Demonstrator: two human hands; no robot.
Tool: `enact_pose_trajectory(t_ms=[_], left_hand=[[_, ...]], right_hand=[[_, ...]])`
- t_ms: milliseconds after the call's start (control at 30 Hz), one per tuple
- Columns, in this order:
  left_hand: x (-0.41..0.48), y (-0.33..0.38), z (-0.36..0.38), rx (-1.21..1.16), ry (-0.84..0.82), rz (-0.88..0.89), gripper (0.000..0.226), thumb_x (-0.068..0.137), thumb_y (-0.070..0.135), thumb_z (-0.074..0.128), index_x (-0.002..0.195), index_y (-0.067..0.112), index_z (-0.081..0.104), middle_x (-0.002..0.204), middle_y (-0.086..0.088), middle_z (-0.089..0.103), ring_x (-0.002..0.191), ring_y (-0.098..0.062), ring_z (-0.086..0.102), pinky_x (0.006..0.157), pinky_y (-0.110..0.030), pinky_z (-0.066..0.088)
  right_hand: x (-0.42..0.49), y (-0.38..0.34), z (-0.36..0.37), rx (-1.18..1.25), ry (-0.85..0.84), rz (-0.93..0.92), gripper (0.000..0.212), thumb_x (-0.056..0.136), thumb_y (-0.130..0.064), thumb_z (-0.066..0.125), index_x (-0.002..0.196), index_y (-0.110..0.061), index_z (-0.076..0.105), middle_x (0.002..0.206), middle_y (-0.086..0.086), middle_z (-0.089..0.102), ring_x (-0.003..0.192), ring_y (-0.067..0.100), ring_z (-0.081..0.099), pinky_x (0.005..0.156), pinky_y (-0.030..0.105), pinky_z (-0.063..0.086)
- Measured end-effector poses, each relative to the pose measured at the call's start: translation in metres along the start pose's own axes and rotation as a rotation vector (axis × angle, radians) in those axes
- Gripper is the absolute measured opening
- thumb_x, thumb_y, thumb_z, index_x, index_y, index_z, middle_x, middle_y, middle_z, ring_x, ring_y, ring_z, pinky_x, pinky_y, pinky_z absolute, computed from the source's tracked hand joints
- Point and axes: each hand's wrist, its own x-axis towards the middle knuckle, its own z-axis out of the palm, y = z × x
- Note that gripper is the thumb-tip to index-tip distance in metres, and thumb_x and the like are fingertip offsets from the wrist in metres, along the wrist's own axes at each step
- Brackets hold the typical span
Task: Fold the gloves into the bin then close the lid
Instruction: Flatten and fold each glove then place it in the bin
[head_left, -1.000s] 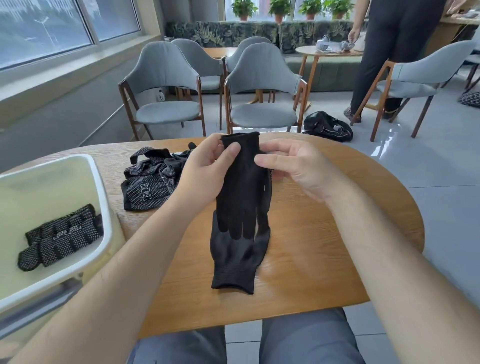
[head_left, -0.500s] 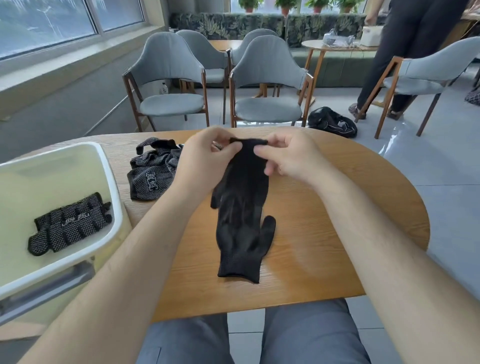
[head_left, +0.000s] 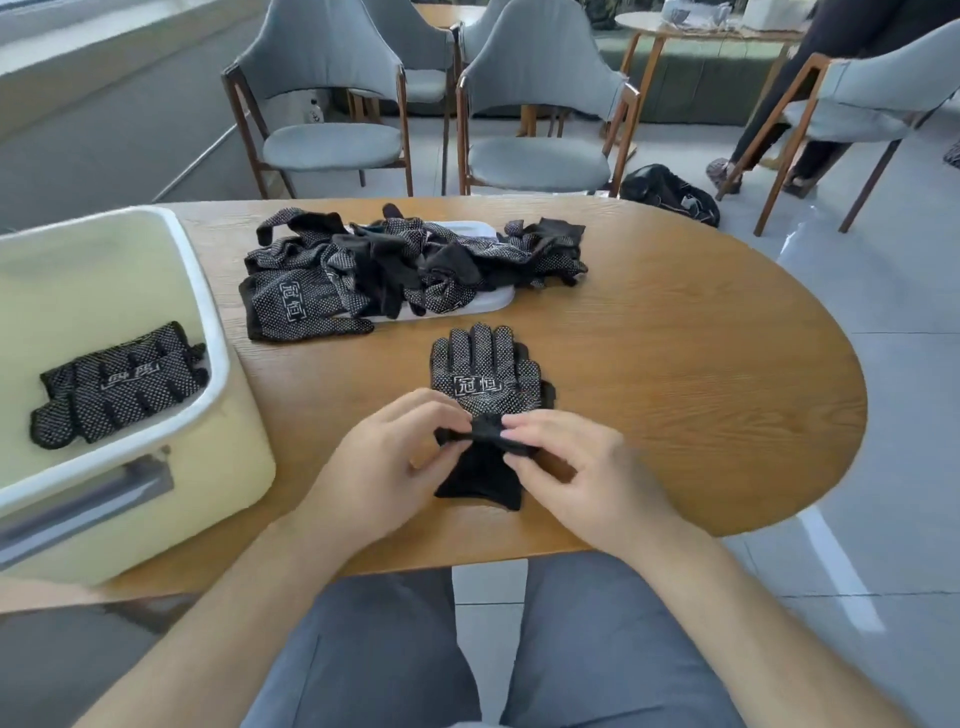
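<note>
Early in the job, by the look of it. One folded pair (head_left: 119, 384) lies inside the bin (head_left: 210, 332), the cream tub at the desk's left edge, open on top. A second glove pair (head_left: 483, 374) lies flat on the desk (head_left: 701, 374) right in front of the person, dotted palm & logo up, fingers pointing away, cuff end toward the lap.

Both the left hand (head_left: 389, 462) & right hand (head_left: 582, 467) pinch that cuff end, thumbs & fingertips curled on a bunched roll of black knit. Prob. the fold is just starting; the finger part is not yet turned over. Neither hand holds anything else.

Left to do: finish this fold, drop it in w/ the first, then work thru the pile of loose gloves (head_left: 415, 265) further back on the desk. There are several, too tangled to count. The pile sits on a white flat piece (head_left: 493, 304), most likely the bin's lid, so it has to be cleared before the lid can go on. Lid step not begun. Est.: well under halfway.
</note>
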Motion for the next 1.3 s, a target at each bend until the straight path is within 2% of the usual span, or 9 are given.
enact_pose_trajectory(t_ms=[267, 433, 567, 700, 833, 933, 1033, 1167, 1300], left_hand=[[-0.021, -0.002, -0.002, 0.011, -0.131, 0.076, 0.023, 0.088, 0.026, 0.079, 0.103, 0.011, 0.069, 0.114, 0.004, 0.065, 0.109, -0.010, 0.061, 0.098, -0.023, 0.047], [-0.025, -0.008, -0.003, 0.112, -0.147, 0.106, 0.028, 0.091, 0.039, 0.071, 0.105, 0.014, 0.072, 0.113, 0.009, 0.066, 0.106, -0.012, 0.058, 0.097, -0.021, 0.045], [-0.014, -0.007, 0.001, 0.105, -0.067, 0.065, 0.018, 0.092, 0.031, 0.067, 0.097, 0.014, 0.071, 0.096, 0.010, 0.068, 0.091, -0.010, 0.057, 0.086, -0.024, 0.048], [0.016, 0.008, -0.005, -0.118, 0.086, -0.230, 0.007, 0.091, 0.026, 0.074, 0.097, 0.027, 0.069, 0.087, 0.014, 0.067, 0.082, -0.006, 0.057, 0.076, -0.019, 0.046], [0.056, 0.027, -0.019, -0.514, 0.254, -0.317, 0.025, 0.087, 0.032, 0.074, 0.102, 0.029, 0.056, 0.085, -0.001, 0.066, 0.070, -0.011, 0.054, 0.065, -0.027, 0.045], [0.076, 0.036, -0.032, -0.601, 0.286, -0.229, 0.031, 0.087, 0.032, 0.074, 0.097, 0.026, 0.046, 0.079, -0.008, 0.058, 0.067, -0.022, 0.049, 0.062, -0.040, 0.043], [0.087, 0.042, -0.038, -0.706, 0.275, -0.221, 0.026, 0.085, 0.030, 0.076, 0.091, 0.026, 0.051, 0.087, -0.025, 0.060, 0.073, -0.031, 0.056, 0.068, -0.055, 0.048], [0.092, 0.046, -0.040, -0.755, 0.281, -0.251, 0.011, 0.089, 0.017, 0.074, 0.096, 0.020, 0.065, 0.099, -0.011, 0.073, 0.091, -0.023, 0.068, 0.083, -0.043, 0.056], [0.093, 0.051, -0.039, -0.791, 0.306, -0.320, 0.018, 0.087, 0.021, 0.070, 0.099, 0.008, 0.070, 0.095, -0.005, 0.076, 0.089, -0.013, 0.069, 0.081, -0.026, 0.055]], right_hand=[[-0.014, -0.006, 0.002, -0.166, -0.034, -0.084, 0.014, 0.087, -0.021, 0.078, 0.100, -0.018, 0.080, 0.121, -0.008, 0.072, 0.110, 0.009, 0.068, 0.095, 0.025, 0.053], [-0.015, -0.006, -0.005, -0.137, -0.189, -0.051, 0.035, 0.086, -0.044, 0.075, 0.111, -0.019, 0.075, 0.131, -0.010, 0.066, 0.124, 0.007, 0.059, 0.104, 0.026, 0.047], [-0.008, -0.008, -0.006, -0.155, -0.170, -0.045, 0.032, 0.086, -0.021, 0.069, 0.118, -0.018, 0.070, 0.124, -0.009, 0.067, 0.119, 0.007, 0.061, 0.101, 0.027, 0.048], [0.018, -0.021, -0.015, -0.110, -0.126, 0.117, 0.043, 0.089, -0.035, 0.071, 0.129, -0.038, 0.054, 0.117, -0.019, 0.065, 0.110, -0.004, 0.059, 0.088, 0.018, 0.048], [0.061, -0.037, -0.029, 0.076, 0.104, 0.174, 0.031, 0.094, -0.028, 0.074, 0.112, -0.035, 0.050, 0.092, -0.015, 0.073, 0.086, 0.000, 0.067, 0.072, 0.010, 0.047], [0.091, -0.052, -0.046, 0.236, 0.169, 0.187, 0.034, 0.093, -0.019, 0.075, 0.102, -0.031, 0.044, 0.083, -0.009, 0.076, 0.072, 0.008, 0.069, 0.067, 0.020, 0.051], [0.107, -0.059, -0.058, 0.350, 0.132, 0.227, 0.029, 0.094, -0.021, 0.074, 0.096, -0.034, 0.049, 0.085, -0.003, 0.077, 0.076, 0.020, 0.071, 0.071, 0.039, 0.056], [0.112, -0.060, -0.065, 0.419, 0.125, 0.236, 0.011, 0.095, -0.029, 0.072, 0.096, -0.032, 0.061, 0.088, -0.004, 0.077, 0.085, 0.013, 0.073, 0.079, 0.034, 0.057], [0.110, -0.059, -0.063, 0.463, 0.149, 0.223, 0.008, 0.099, -0.032, 0.066, 0.091, -0.030, 0.067, 0.084, -0.010, 0.073, 0.081, 0.004, 0.068, 0.075, 0.020, 0.051]])
